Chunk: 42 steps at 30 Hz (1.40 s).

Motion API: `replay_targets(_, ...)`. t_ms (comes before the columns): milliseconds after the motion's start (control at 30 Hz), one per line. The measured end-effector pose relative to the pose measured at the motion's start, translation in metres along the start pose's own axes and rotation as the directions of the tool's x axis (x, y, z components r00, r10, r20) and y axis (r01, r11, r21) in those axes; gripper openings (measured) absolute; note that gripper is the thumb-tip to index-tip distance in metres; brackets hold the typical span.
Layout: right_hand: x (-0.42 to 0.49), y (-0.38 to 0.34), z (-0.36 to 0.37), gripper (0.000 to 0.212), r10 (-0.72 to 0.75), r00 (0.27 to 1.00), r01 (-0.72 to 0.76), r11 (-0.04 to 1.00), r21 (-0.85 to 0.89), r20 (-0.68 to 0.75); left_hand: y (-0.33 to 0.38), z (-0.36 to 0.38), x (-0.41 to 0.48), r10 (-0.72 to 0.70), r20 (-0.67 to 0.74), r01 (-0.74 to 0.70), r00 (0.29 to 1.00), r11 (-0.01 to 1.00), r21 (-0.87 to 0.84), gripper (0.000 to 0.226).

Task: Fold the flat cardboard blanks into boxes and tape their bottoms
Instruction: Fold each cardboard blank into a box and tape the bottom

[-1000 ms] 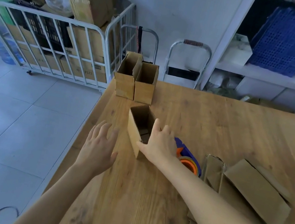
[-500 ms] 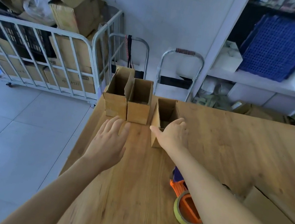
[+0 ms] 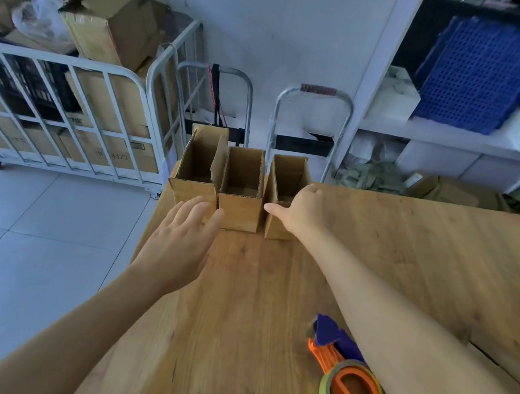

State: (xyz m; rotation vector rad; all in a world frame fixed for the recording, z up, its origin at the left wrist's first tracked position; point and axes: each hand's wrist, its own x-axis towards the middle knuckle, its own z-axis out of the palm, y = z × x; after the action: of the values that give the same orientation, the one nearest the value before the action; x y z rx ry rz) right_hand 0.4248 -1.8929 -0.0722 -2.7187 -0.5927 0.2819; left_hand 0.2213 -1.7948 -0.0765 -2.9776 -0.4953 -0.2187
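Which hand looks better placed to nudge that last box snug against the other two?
Right: the right hand holds the rightmost box; the left hand hovers open before the other two boxes.

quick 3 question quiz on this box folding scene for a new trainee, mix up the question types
1. True or false: the tape dispenser lies on the table, in neither hand.
2. How many open boxes stand in the row at the table's far edge? A two, B three, C five
3. Fill in: the right hand holds the ___ box of that row.

Key: 1 true; 2 B; 3 rightmost box
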Motion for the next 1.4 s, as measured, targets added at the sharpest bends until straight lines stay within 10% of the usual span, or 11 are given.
replay_targets(367,0.006,-0.005,0.004,0.076,-0.061,0.998,0.060,0.998,0.026,0.035,0.007,0.000,0.002,0.001,0.031,-0.002,1.000,0.999,0.032,0.065)
replay_targets(633,-0.037,0.034,-0.030,0.094,-0.178,0.983,0.168,0.971,0.168,0.044,0.045,-0.021,-0.012,0.017,0.035,-0.016,0.999,0.999,-0.033,0.064)
replay_targets(1400,-0.187,0.406,-0.133,0.048,0.172,0.972,-0.173,0.985,-0.006,0.160,0.358,-0.047,-0.026,0.170,0.388,0.068,0.906,0.846,-0.530,0.051)
